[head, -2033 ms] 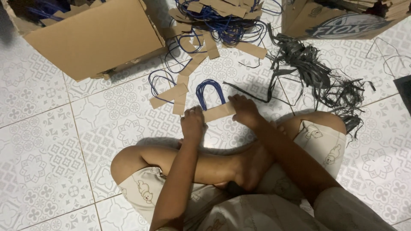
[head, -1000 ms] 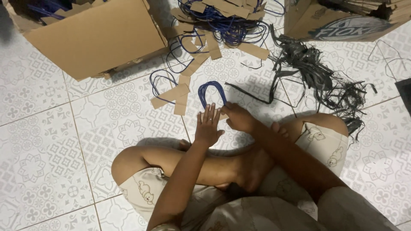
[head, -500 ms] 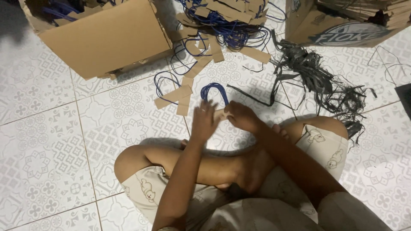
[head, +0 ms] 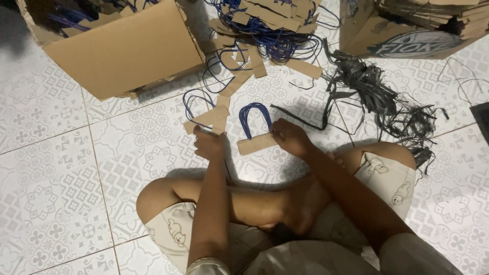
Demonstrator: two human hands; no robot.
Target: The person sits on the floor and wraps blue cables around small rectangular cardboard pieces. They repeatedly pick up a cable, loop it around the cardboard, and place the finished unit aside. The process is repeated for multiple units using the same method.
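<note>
The left hand (head: 209, 144) is closed on a cardboard strip (head: 206, 118) with a blue cord on the tiled floor (head: 61, 168), and the right hand (head: 288, 137) pinches the corner of a cord handle (head: 256, 133) just beside it, whose loop could pull free if tugged.

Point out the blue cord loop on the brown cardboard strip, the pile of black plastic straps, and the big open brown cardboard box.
Blue cord loop on brown cardboard strip (head: 254, 114), head view, on the arch of the cord.
Pile of black plastic straps (head: 374, 94), head view, middle of the tangle.
Big open brown cardboard box (head: 127, 51), head view, on its flat side panel.
</note>
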